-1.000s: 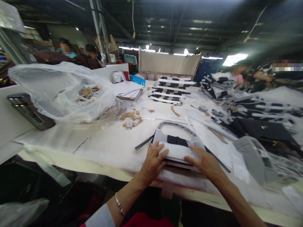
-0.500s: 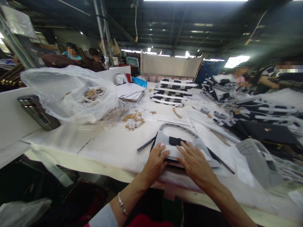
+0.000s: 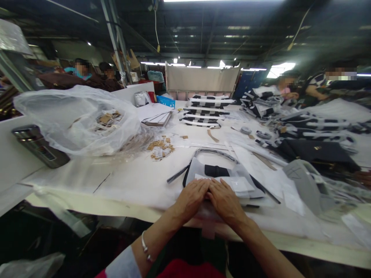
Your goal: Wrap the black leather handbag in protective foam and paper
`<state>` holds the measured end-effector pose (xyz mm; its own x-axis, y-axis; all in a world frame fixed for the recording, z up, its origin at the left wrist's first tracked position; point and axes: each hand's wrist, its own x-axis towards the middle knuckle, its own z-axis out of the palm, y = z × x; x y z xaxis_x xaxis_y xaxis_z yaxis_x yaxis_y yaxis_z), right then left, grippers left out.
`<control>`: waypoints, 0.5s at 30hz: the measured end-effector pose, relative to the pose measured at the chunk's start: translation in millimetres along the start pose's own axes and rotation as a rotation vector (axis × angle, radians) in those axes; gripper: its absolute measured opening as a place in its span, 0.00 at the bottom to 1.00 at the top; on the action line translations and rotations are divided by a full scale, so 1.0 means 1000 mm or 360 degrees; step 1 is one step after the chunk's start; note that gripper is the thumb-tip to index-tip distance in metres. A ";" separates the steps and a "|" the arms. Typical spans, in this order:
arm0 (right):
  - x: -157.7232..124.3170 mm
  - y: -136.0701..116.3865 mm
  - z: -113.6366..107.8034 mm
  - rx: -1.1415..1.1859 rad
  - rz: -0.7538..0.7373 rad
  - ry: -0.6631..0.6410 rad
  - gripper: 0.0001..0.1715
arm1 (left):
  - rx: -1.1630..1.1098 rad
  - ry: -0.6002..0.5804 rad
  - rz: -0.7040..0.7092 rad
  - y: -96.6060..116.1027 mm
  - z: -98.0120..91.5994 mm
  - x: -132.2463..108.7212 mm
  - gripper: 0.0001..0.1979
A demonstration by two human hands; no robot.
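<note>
My left hand (image 3: 191, 197) and my right hand (image 3: 224, 200) lie flat side by side, fingers stretched out and touching, on white wrapping paper (image 3: 232, 184) that covers a black handbag (image 3: 216, 170) at the near edge of the table. The bag's dark curved handle (image 3: 216, 153) arcs beyond the paper. Both palms press down on the paper; neither hand grips anything.
A clear plastic bag (image 3: 78, 119) with brown tags sits at left beside a metal flask (image 3: 39, 146). Loose brown tags (image 3: 159, 146) lie mid-table. Striped black-and-white stacks (image 3: 207, 110) stand behind. More wrapped bags (image 3: 314, 152) are at right. Other people sit at the far left and right.
My right hand slid left across the paper until it met my left hand. The paper's right side now lies flatter over the bag.
</note>
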<state>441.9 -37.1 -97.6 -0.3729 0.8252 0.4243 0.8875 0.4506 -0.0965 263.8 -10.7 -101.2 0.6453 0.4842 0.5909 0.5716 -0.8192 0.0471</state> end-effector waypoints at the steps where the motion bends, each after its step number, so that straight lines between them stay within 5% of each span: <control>1: 0.000 -0.001 0.000 0.0018 0.0005 0.0007 0.20 | -0.0016 0.0030 0.0007 -0.001 0.004 -0.003 0.20; 6: 0.005 0.008 -0.026 0.0380 0.0069 -0.0166 0.18 | -0.0010 0.0086 -0.0019 -0.001 0.014 -0.014 0.19; 10: 0.044 0.035 -0.057 0.0845 0.0400 -0.0394 0.17 | 0.0006 0.0132 -0.0019 0.000 0.015 -0.016 0.19; 15: 0.124 0.067 -0.026 0.0938 0.0997 -0.0477 0.13 | 0.0003 0.0189 -0.0058 0.001 0.019 -0.016 0.18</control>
<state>462.2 86.6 -27.7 0.0029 0.9945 -0.1047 0.7000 -0.0768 -0.7100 263.6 -13.1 -125.7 0.5596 0.4736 0.6801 0.5946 -0.8011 0.0685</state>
